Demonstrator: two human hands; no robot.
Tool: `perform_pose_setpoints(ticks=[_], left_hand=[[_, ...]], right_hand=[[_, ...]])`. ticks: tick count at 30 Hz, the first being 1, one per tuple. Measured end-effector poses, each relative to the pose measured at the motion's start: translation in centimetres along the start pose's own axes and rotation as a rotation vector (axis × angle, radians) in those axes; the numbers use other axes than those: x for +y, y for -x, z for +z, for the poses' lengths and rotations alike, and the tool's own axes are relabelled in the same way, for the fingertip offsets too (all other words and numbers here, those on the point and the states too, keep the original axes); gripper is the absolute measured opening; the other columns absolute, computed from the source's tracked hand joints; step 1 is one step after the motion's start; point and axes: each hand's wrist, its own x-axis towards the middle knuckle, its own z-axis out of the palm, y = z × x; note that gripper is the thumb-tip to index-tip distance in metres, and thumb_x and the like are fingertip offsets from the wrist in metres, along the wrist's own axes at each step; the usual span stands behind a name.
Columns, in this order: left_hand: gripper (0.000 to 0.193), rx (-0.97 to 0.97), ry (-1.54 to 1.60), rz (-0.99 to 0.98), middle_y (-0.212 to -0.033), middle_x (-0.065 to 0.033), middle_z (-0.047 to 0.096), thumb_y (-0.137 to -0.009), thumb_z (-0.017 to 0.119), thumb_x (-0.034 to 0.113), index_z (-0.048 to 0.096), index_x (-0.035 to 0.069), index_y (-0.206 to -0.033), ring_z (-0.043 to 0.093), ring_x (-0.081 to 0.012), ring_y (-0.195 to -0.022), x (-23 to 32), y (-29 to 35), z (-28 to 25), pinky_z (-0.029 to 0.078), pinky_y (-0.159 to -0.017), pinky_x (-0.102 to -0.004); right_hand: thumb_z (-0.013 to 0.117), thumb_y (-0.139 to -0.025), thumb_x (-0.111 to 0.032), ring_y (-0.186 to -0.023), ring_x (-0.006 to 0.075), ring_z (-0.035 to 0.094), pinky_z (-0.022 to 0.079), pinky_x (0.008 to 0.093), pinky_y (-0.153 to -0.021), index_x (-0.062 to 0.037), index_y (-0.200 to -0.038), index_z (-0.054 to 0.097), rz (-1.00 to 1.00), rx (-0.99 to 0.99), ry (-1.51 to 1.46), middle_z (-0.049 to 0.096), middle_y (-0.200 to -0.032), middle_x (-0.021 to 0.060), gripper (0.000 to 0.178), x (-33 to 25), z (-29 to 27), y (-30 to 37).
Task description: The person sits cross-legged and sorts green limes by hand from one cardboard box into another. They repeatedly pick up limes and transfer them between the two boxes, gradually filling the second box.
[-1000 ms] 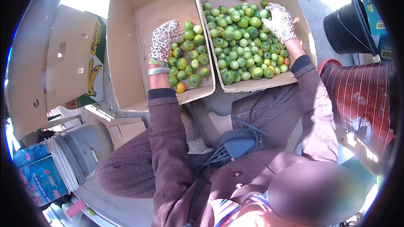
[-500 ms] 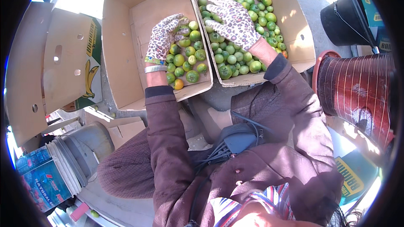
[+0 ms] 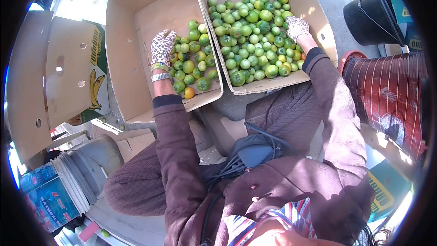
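1. Two cardboard boxes side by side beyond the knees, long axes running near to far, open tops facing up.
2. Left box (image 3: 132,59) about half filled: green tomatoes (image 3: 193,61) heaped along its right side and near edge, one orange tomato (image 3: 189,93) closest to the near rim.
3. Left hand (image 3: 162,48) in a spotted glove, laid flat on the left edge of that heap, pointing far, fingers together and slightly curled; cannot tell whether anything is clamped under them. Metal wristband (image 3: 160,77) just behind the glove.
4. Right box (image 3: 314,13) fuller, green tomatoes (image 3: 250,41) spread across most of its floor, a few yellowish ones near the right.
5. Right hand (image 3: 297,27), gloved alike, resting on the right part of the pile, fingers curled down into the fruit; grip hidden.
6. Far right, well apart: black bucket (image 3: 371,16).
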Motion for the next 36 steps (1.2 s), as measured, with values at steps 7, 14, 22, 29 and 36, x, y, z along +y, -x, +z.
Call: perform_pose_setpoints(ticks=[7, 14, 22, 29, 36], left_hand=[[0.035, 0.017, 0.516, -0.052, -0.11, -0.0131, 0.066, -0.088, 0.063, 0.016, 0.061, -0.004, -0.117, 0.065, -0.0212, -0.096, 2.7, 1.1, -0.5, 0.054, -0.082, -0.0332], [0.037, -0.061, 0.936, -0.056, -0.116, -0.0221, 0.062, -0.093, 0.054, 0.018, 0.057, -0.007, -0.12, 0.064, -0.0322, -0.102, 3.7, 1.7, -1.2, 0.053, -0.087, -0.0385], [0.041, -0.505, 0.74, 0.159, -0.126, -0.0194, 0.058, -0.097, 0.048, 0.021, 0.051, -0.002, -0.13, 0.061, -0.0264, -0.109, 5.4, 3.3, -0.2, 0.051, -0.091, -0.0358], [0.041, -0.517, 0.582, 0.077, -0.116, -0.0135, 0.064, -0.092, 0.06, 0.02, 0.055, 0.003, -0.129, 0.063, -0.0191, -0.099, 8.2, 5.1, -0.1, 0.052, -0.084, -0.031], [0.044, -0.264, -0.655, 0.084, -0.107, -0.0148, 0.068, -0.084, 0.069, 0.021, 0.061, 0.006, -0.124, 0.067, -0.0192, -0.09, 2.3, 2.4, 1.5, 0.054, -0.078, -0.0322]], right_hand=[[0.072, -0.075, -0.016, -0.101, 0.0333, 0.064, 0.051, 0.0455, -0.085, -0.0071, -0.111, 0.06, -0.04, 0.061, 0.056, 0.066, -0.104, 0.0167, 0.039, 0.4, 1.5, -1.2], [0.066, -0.081, -0.035, -0.115, 0.0298, 0.058, 0.046, 0.042, -0.097, -0.0096, -0.131, 0.052, 0.136, 0.269, -0.282, 0.059, -0.127, 0.0144, 0.058, -2.5, -6.1, -0.3], [0.064, -0.085, -0.026, -0.11, 0.0252, 0.058, 0.046, 0.0387, -0.097, -0.0123, -0.125, 0.059, -0.78, 0.737, -0.514, 0.061, -0.118, 0.0078, 0.043, -20.2, -12.6, 6.3], [0.062, -0.087, -0.024, -0.113, 0.0263, 0.058, 0.044, 0.0376, -0.1, -0.0117, -0.124, 0.06, -0.706, 0.735, -0.632, 0.06, -0.123, 0.0085, 0.039, -17.6, -11.6, 5.7], [0.056, -0.083, -0.018, -0.113, 0.0303, 0.057, 0.045, 0.0411, -0.099, -0.0152, -0.121, 0.062, 0.097, 0.178, -0.316, 0.06, -0.122, 0.0115, 0.039, 2.7, -4.5, 1.3]])
